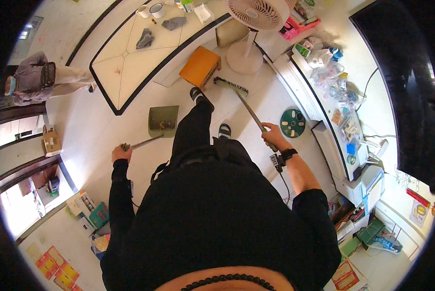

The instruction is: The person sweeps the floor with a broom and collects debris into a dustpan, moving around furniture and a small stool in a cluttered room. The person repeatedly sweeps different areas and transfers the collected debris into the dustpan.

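Observation:
My left hand [122, 154] is closed around the end of the handle of a green long-handled dustpan [163, 121], whose pan lies on the floor with some debris in it. In my right hand [274, 135] is the handle of a broom [251, 111]. Its bristled head [231, 86] is on the floor beside an orange-brown wooden stool [200, 65] and in front of the round base of a white standing fan [244, 58]. A black band and a small cabled device are at my right wrist.
A black-edged table [112, 72] bears grey cloths and cups. Along the right, a long low cabinet [321, 98] holds plastic bags and small items. A green round disc [292, 123] lies near it. Another person [39, 78] stands at the far left, beyond the table corner.

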`<state>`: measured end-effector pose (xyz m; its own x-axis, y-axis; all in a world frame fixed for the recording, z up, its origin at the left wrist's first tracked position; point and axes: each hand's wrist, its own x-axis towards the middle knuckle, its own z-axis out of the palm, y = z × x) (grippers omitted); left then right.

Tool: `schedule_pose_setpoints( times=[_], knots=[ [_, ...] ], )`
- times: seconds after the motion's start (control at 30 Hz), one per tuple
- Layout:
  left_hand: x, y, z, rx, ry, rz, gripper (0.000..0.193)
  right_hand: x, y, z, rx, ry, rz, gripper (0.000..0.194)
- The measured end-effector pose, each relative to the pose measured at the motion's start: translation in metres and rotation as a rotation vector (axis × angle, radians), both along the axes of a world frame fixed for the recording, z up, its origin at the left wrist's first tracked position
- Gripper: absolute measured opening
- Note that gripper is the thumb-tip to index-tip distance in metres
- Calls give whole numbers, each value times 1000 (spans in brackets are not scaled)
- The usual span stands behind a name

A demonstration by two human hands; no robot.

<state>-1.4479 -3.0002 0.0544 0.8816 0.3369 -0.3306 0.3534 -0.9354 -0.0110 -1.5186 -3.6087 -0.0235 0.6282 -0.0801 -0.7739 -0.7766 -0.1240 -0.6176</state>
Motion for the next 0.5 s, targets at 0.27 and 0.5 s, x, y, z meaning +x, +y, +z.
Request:
schedule_pose_setpoints(
  times=[0.27,0.5],
  knots=[
    [42,-2,-4,-12,54,-122,38,-40,-29,8,68,154,-295,57],
    [102,-15,-17,-121,82,-302,35,-41,-46,-4,-40,135,-421,44]
  ],
)
